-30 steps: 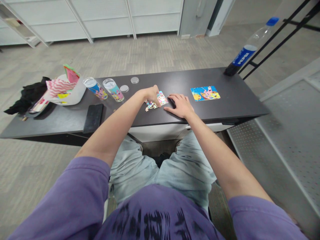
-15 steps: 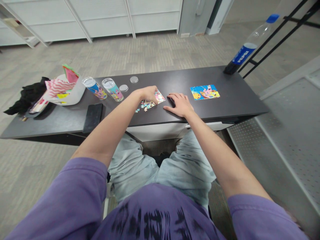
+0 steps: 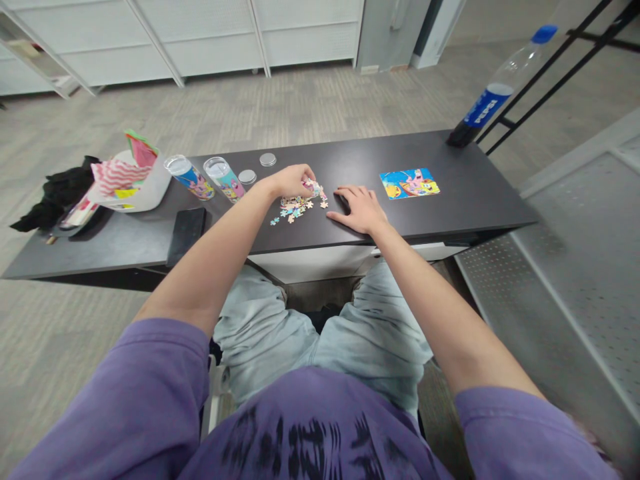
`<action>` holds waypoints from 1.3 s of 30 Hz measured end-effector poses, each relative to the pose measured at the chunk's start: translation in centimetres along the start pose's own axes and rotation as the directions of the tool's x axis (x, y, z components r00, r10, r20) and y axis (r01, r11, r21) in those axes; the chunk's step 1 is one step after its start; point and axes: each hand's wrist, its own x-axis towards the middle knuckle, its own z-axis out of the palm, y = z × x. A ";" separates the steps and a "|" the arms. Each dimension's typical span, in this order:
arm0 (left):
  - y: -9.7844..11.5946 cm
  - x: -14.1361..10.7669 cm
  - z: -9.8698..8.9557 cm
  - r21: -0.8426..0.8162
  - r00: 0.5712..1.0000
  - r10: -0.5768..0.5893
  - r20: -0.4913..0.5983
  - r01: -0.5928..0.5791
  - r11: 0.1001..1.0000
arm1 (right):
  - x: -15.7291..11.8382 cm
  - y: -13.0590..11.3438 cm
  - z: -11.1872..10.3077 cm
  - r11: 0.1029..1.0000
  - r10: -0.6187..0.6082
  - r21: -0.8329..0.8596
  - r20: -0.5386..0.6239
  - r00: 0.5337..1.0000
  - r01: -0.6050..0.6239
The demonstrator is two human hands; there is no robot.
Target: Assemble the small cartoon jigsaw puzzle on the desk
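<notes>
My left hand (image 3: 294, 181) is over a heap of small jigsaw puzzle pieces (image 3: 295, 208) on the dark tabletop. Its fingers curl down around some of the pieces at the far side of the heap, and the fingertips are partly hidden. Just right of the heap, my right hand (image 3: 359, 208) lies flat on the table with thumb and fingers apart, holding nothing. A colourful cartoon picture card (image 3: 410, 184) lies farther right.
Two clear-topped cartoon tubes (image 3: 189, 177) stand left of the heap, near two round metal lids (image 3: 268, 159). A black phone (image 3: 186, 236) lies at the front edge. The white basket (image 3: 155, 183) holds striped cloth or bags. At the far right stands a Pepsi bottle (image 3: 487, 105).
The joined puzzle section by my left hand has broken into loose pieces, which spread across the heap. My left hand has shifted slightly left and away from me. My right hand stays put.
</notes>
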 end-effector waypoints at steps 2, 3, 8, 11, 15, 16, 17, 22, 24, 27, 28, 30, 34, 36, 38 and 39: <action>-0.1 -0.1 -0.3 -0.004 1.000 0.015 -0.009 -0.015 1.000 | 0.0 0.0 0.0 1.000 -0.002 0.000 -0.004 1.000 0.002; -0.2 -0.1 -0.5 -0.004 1.000 0.021 -0.011 -0.021 1.000 | 0.0 0.1 0.0 1.000 -0.003 0.001 -0.006 1.000 0.003; -0.5 0.0 -0.2 0.011 1.000 0.021 -0.022 -0.021 1.000 | -0.1 -0.1 0.0 1.000 0.004 -0.001 0.005 1.000 -0.004; -0.5 0.1 0.7 0.041 0.998 -0.019 -0.066 0.021 0.999 | -0.1 -0.4 -0.1 1.000 0.010 -0.010 0.009 1.000 -0.009; 0.0 0.5 1.9 0.070 0.991 -0.099 -0.094 0.106 0.992 | -0.1 -0.7 -0.4 1.000 0.011 -0.014 0.013 1.000 -0.011; 0.2 0.7 2.2 0.070 0.989 -0.115 -0.090 0.122 0.990 | -0.1 -0.7 -0.4 1.000 0.012 -0.016 0.015 1.000 -0.012; 0.4 0.9 2.3 0.069 0.988 -0.130 -0.086 0.136 0.988 | -0.2 -0.7 -0.4 1.000 0.012 -0.019 0.018 1.000 -0.012; 1.4 1.9 2.4 0.052 0.984 -0.168 -0.053 0.171 0.984 | -0.2 -0.7 -0.4 1.000 0.012 -0.021 0.022 1.000 -0.012; 1.6 2.1 2.3 0.038 0.987 -0.159 -0.035 0.160 0.986 | -0.2 -0.7 -0.4 1.000 0.013 -0.020 0.021 1.000 -0.012; 1.7 2.2 2.2 0.008 0.991 -0.137 -0.006 0.137 0.991 | -0.3 -0.7 -0.4 1.000 0.016 -0.020 0.021 1.000 -0.015; 1.7 2.2 2.2 -0.002 0.992 -0.128 0.001 0.128 0.992 | -0.3 -0.7 -0.4 1.000 0.017 -0.018 0.019 1.000 -0.016; 1.7 2.2 2.2 -0.012 0.994 -0.110 0.015 0.110 0.994 | -0.3 -0.7 -0.4 1.000 0.015 -0.011 0.017 1.000 -0.015; 1.5 2.1 2.1 -0.014 0.996 -0.077 0.043 0.078 0.997 | -0.2 -0.6 -0.3 1.000 0.016 -0.012 0.011 1.000 -0.016; 1.4 2.0 2.0 -0.018 0.996 -0.063 0.056 0.064 0.998 | -0.2 -0.5 -0.2 1.000 0.016 -0.009 0.008 1.000 -0.016; 1.3 1.9 1.9 -0.026 0.997 -0.050 0.063 0.051 0.998 | -0.2 -0.4 -0.2 1.000 0.011 -0.003 0.008 1.000 -0.011; 1.2 1.8 1.9 -0.032 0.997 -0.043 0.063 0.045 0.999 | -0.2 -0.3 -0.1 1.000 0.009 -0.001 0.007 1.000 -0.009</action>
